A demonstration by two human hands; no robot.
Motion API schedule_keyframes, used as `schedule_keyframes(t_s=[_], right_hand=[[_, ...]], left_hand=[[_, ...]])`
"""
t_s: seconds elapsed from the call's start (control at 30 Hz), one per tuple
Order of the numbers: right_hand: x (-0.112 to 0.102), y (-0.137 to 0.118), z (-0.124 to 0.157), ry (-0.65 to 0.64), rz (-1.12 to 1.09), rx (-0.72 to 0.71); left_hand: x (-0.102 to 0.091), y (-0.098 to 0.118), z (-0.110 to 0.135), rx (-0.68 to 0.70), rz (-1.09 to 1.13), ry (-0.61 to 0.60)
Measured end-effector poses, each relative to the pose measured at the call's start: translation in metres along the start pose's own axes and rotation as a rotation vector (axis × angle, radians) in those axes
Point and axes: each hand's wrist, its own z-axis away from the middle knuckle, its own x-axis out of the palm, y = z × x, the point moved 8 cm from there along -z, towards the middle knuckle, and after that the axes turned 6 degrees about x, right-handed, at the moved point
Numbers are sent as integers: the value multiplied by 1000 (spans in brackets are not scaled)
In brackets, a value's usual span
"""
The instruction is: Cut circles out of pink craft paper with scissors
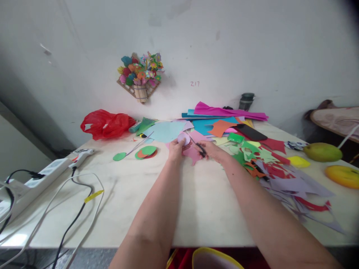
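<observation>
Both my arms reach out over a pale table [196,209]. My left hand [176,148] is closed on a small pale lilac paper disc [183,139]. My right hand [213,150] grips a pair of scissors [196,145] with black handles, the blades pointing up and left towards the disc. A pink paper piece [193,154] lies under and between the hands.
Cut green and orange circles [146,152] lie left of the hands. Coloured paper sheets [218,119] and scraps [266,164] cover the right side, with a black phone [250,132]. A red bag [105,123], power strip [42,175], cables and two mangoes [322,152] sit at the edges.
</observation>
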Motion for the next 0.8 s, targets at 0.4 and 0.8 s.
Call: schedule_keyframes(t_s=[0.4,0.8], right_hand=[[3,6,-7,-9,22,-10],[2,8,-8,3,12,-19]], left_hand=[[1,-2,0,-21,-8,1],[3,-3,0,-28,6,1]])
